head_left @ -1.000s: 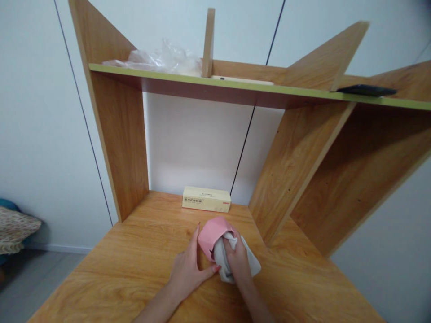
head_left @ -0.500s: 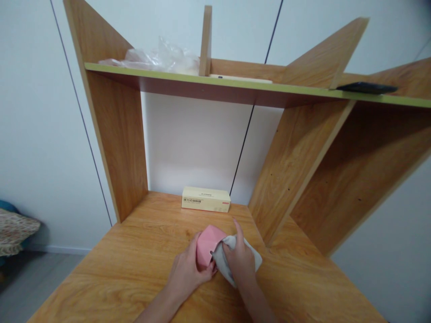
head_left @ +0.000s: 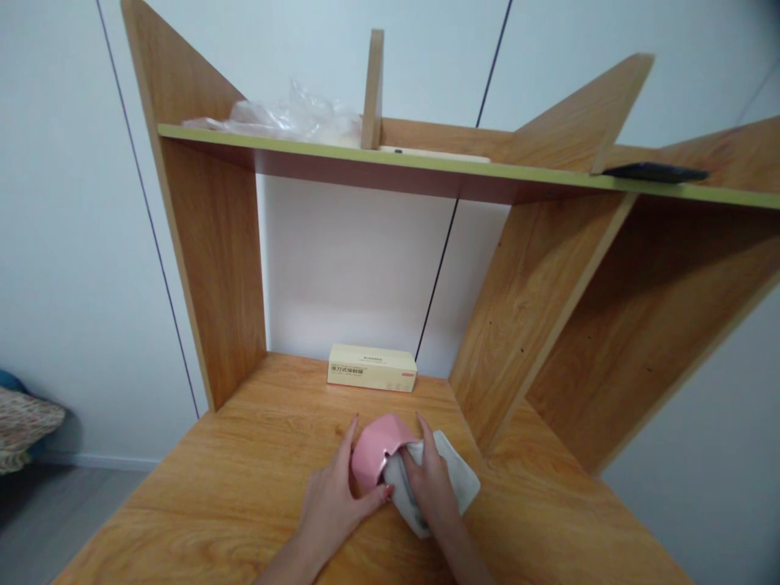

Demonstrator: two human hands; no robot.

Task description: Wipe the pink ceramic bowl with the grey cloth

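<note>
Holding a pink cup (head_left: 373, 448), the left hand (head_left: 329, 502) curls its grip around the side; the right hand's (head_left: 434, 486) grip pinches a gray cloth (head_left: 460, 479) at the cup's mouth. Bench (head_left: 262, 471) room spreads toward nine o'clock. A wooden panel (head_left: 536, 317) stands at two. At twelve, a box (head_left: 371, 357) has dark Chinese writing (head_left: 347, 371); its red label (head_left: 408, 375) is too small to read.

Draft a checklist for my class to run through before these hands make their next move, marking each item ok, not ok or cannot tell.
1. Left hand curved around the pink container: ok.
2. Left hand's grip firm: cannot tell.
3. Right hand on the gray cloth: ok.
4. Cloth at the container's opening: ok.
5. Container's inside open to view: not ok, cloth and right hand block it.
6. Cream box apart from both hands: ok, it sits behind the container.
</note>
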